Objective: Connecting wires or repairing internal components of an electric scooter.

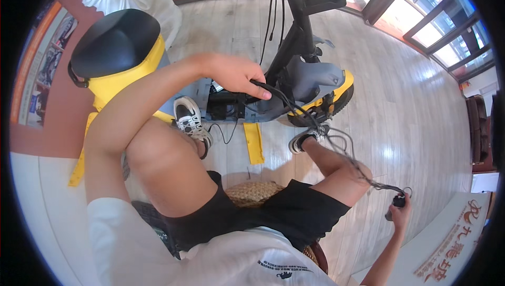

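My left hand [238,77] is closed around a bundle of black cables [286,101] above the footboard of a yellow and grey electric scooter [310,83]. From there the cables run slack over my right knee to the lower right. At their far end my right hand [402,214] grips a small black part [398,202], whose exact kind I cannot make out. Below my left hand, an opened compartment [225,104] in the footboard shows black components and loose wiring. The scooter's black seat [118,41] is at the left, and its steering column [300,18] rises at the top.
A yellow trim strip [253,143] lies on the wooden floor between my feet. My shoes [188,118] flank the footboard. I sit on a woven stool [253,192]. More black cables [272,18] hang beside the column. A white printed board [447,244] stands at the lower right.
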Motion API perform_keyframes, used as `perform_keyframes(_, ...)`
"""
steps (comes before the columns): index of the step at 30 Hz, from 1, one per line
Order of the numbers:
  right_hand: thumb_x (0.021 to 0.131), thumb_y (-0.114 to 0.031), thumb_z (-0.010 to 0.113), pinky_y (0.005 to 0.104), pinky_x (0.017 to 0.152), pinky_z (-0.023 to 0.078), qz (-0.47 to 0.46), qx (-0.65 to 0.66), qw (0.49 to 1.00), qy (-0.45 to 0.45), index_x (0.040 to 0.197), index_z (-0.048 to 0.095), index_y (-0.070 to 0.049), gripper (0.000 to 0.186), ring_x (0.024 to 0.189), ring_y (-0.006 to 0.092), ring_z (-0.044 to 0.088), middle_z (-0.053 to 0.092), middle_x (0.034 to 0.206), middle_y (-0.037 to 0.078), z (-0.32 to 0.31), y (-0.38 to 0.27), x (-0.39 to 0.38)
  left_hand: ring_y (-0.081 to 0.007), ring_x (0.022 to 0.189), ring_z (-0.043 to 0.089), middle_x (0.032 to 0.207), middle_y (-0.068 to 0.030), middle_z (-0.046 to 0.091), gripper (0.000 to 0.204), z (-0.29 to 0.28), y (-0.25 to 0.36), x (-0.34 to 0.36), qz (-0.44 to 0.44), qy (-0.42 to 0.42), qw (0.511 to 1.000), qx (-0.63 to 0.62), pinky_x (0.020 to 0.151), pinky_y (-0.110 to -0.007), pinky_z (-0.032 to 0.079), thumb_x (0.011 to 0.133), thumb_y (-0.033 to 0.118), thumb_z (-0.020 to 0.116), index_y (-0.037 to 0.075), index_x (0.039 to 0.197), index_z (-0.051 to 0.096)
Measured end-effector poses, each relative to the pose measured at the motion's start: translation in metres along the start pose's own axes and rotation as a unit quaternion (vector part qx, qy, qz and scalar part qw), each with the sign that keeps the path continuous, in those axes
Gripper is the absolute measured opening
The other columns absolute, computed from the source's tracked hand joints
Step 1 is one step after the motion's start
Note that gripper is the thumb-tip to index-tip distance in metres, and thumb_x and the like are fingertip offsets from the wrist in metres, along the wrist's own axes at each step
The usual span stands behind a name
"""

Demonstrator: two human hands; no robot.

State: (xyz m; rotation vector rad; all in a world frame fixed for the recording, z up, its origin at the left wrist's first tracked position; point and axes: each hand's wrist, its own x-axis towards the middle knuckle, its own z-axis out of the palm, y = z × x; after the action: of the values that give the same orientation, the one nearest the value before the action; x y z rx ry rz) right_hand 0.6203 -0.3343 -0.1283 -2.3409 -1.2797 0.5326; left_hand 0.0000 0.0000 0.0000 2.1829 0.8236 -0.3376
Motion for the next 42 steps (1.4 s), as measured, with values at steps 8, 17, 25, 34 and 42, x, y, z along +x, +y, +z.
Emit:
perform_keyframes(8, 0.056, -0.009, 0.089, 0.0327, 0.073, 0.054, 0.106, 0.051, 0.945, -0.304, 0.099, 0.057, -0.004, 0.055, 0.077, 0.0138, 0.064, 0.065, 0.081, 0.003, 0.06, -0.038, -0.03, -0.013, 0.066, 0.048, 0.068, -0.0016, 0.053, 0.048, -0.013, -0.011, -0.048, -0.008, 0.029, 0.996, -0.08, 0.061, -0.03, 0.04, 0.098, 0.05, 0.049, 0.006, 0.084, 0.064)
perform_keyframes(17, 0.073, -0.014, 0.073, 0.04, 0.07, 0.053, -0.014, -0.161, 0.95, -0.268, 0.094, 0.066, 0.0, 0.026, 0.083, 0.037, 0.068, 0.069, 0.087, 0.022, 0.126, -0.005, -0.043, -0.0214, 0.068, 0.055, 0.073, -0.0109, 0.06, 0.029, -0.001, -0.005, -0.071, 0.012, 0.052, 0.994, -0.09, 0.065, -0.035, 0.043, 0.098, 0.029, 0.054, 0.002, 0.096, 0.064)
perform_keyframes(25, 0.086, -0.01, 0.063, 0.0397, 0.083, 0.051, -0.245, -0.021, 0.964, -0.098, 0.102, 0.066, 0.0, 0.019, 0.092, 0.0339, 0.066, 0.069, 0.098, 0.018, 0.076, -0.333, -0.032, -0.0384, 0.069, 0.058, 0.069, -0.0207, 0.058, 0.035, 0.011, -0.004, -0.085, -0.022, 0.141, 0.99, -0.018, 0.063, -0.044, 0.043, 0.095, 0.034, 0.058, 0.0, 0.085, 0.065)
perform_keyframes(34, 0.096, -0.022, 0.06, 0.0296, 0.092, 0.044, -0.333, 0.393, 0.74, -0.432, 0.129, 0.048, 0.003, 0.043, 0.108, 0.0149, 0.055, 0.06, 0.114, 0.014, 0.222, -0.492, -0.038, -0.0397, 0.073, 0.061, 0.072, -0.0221, 0.061, 0.034, 0.019, -0.005, -0.068, 0.035, 0.184, 0.982, -0.017, 0.064, -0.044, 0.046, 0.088, 0.034, 0.065, 0.0, 0.089, 0.067)
perform_keyframes(42, 0.105, -0.031, 0.044, 0.0235, 0.043, 0.024, -0.009, 0.501, 0.703, -0.505, 0.091, 0.055, 0.0, 0.035, 0.045, 0.0058, 0.03, 0.034, 0.057, -0.004, 0.254, -0.446, 0.023, -0.0226, 0.059, 0.056, 0.066, -0.0102, 0.06, 0.029, 0.015, -0.036, -0.031, 0.036, 0.174, 0.976, -0.123, 0.06, -0.036, 0.045, 0.094, 0.028, 0.061, 0.0, 0.088, 0.066)
